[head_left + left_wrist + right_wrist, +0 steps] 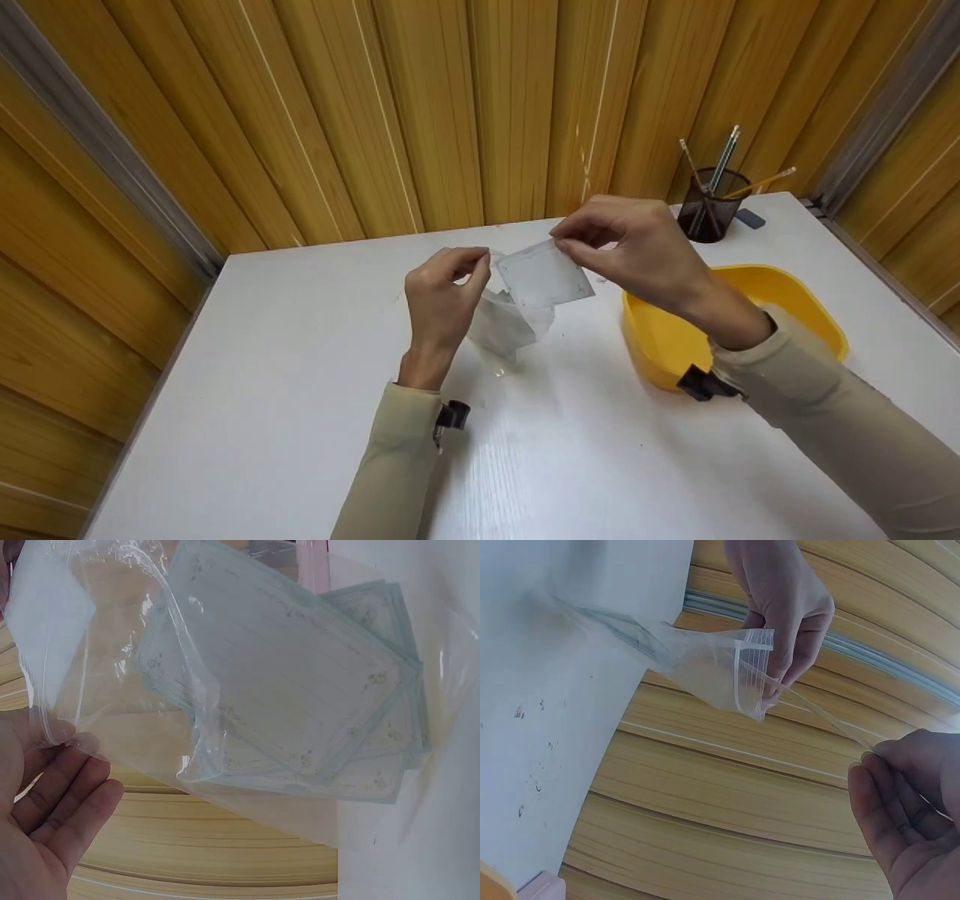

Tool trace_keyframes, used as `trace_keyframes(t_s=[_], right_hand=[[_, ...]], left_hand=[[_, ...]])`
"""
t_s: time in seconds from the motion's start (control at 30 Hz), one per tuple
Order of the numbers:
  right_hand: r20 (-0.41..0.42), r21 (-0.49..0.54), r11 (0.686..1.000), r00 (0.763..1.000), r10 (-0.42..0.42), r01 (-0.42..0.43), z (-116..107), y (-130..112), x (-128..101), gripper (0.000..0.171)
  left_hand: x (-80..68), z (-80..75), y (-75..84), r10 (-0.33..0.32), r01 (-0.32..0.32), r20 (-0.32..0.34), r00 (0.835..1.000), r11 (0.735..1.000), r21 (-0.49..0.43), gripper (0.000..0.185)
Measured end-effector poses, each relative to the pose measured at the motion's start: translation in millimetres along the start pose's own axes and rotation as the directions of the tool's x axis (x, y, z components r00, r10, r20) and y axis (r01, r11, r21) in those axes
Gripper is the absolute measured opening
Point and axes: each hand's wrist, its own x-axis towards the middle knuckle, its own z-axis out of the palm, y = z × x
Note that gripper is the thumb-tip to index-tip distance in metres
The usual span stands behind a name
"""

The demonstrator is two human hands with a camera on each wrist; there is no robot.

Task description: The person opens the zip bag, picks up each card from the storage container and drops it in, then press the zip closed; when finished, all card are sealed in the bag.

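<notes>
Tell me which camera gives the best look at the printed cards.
The left wrist view: the printed cards fill the frame, fanned out inside the clear plastic bag, their pale blue borders plain. The head view shows them small between both hands. The right wrist view shows only the bag's zip edge, no cards clearly.

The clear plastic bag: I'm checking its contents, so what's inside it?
The clear plastic bag holds a fanned stack of pale cards with blue-green borders. The top card hides most of those beneath, so their count cannot be told.

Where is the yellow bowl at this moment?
In the head view, the yellow bowl stands on the white table, on the right side, under the right hand.
</notes>
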Motion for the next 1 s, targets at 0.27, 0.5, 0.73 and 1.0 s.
trace_keyframes(t_s=[0.27, 0.5, 0.73, 1.0], right_hand=[[0.065, -0.048, 0.999, 0.998, -0.01, 0.013, 15.2, -1.1, 1.9, 0.014], [0.098, -0.041, 0.999, 0.995, -0.028, 0.032, 32.3, 4.5, 5.2, 0.009], [0.098, -0.029, 0.997, 0.993, -0.063, 0.067, 47.2, 7.7, 7.7, 0.009], [0.122, -0.009, 0.995, 0.988, -0.095, 0.097, 54.3, 11.4, 6.9, 0.012]], left_hand=[[0.1, 0.6, 0.6, 0.003, -0.003, 0.006, 1.0, 1.0, 0.012, 0.006], [-0.5, 1.6, 0.7, 0.015, -0.015, 0.009, 1.0, 1.0, 0.009, 0.006], [-0.3, 1.6, 0.2, 0.014, -0.014, 0.007, 1.0, 1.0, -0.002, 0.006], [-0.2, 1.6, -0.4, 0.015, -0.016, 0.009, 1.0, 1.0, 0.012, 0.007]])
